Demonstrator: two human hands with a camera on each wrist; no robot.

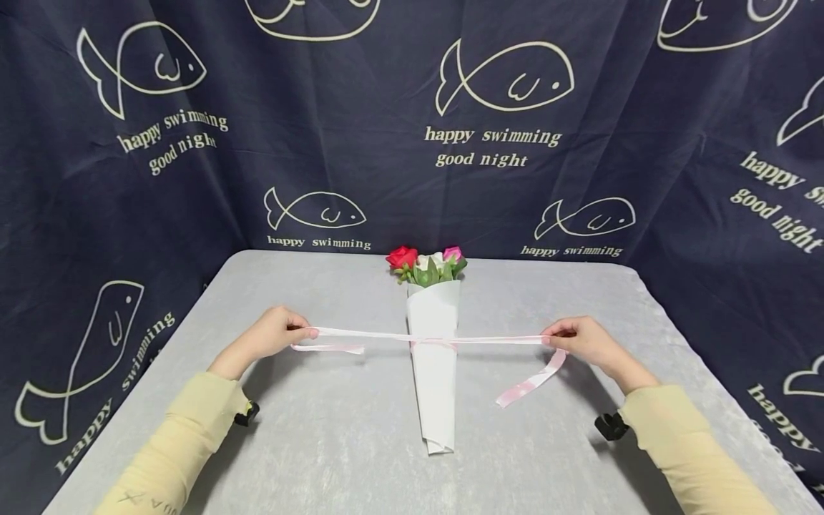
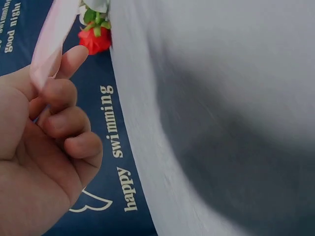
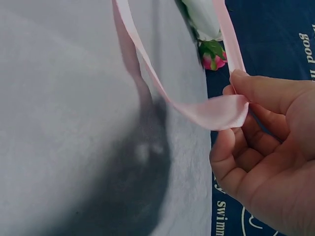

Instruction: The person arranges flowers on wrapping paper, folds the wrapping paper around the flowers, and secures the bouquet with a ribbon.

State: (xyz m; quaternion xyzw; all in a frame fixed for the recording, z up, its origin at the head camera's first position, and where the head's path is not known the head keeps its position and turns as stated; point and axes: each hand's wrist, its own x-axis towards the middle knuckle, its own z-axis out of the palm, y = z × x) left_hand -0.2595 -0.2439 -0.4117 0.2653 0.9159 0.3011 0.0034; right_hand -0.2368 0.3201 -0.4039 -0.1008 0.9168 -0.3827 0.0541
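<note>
A bouquet (image 1: 434,386) in white wrapping paper lies on the table, its red, white and pink flowers toward the back edge. Across its middle runs a pink ribbon (image 1: 496,340), stretched nearly straight to both sides. My left hand (image 1: 278,332) pinches the ribbon left of the bouquet, and a short tail hangs from it. On the other side my right hand (image 1: 579,340) pinches the ribbon between thumb and finger, with a longer tail curling down toward the table. In the right wrist view the ribbon (image 3: 216,112) folds over at the fingertips. How it crosses behind the bouquet is hidden.
A grey cloth covers the table (image 1: 347,450). Dark blue curtains (image 1: 399,107) with fish drawings and lettering enclose the back and both sides. Black wrist devices show at the left cuff (image 1: 247,413) and right cuff (image 1: 610,427).
</note>
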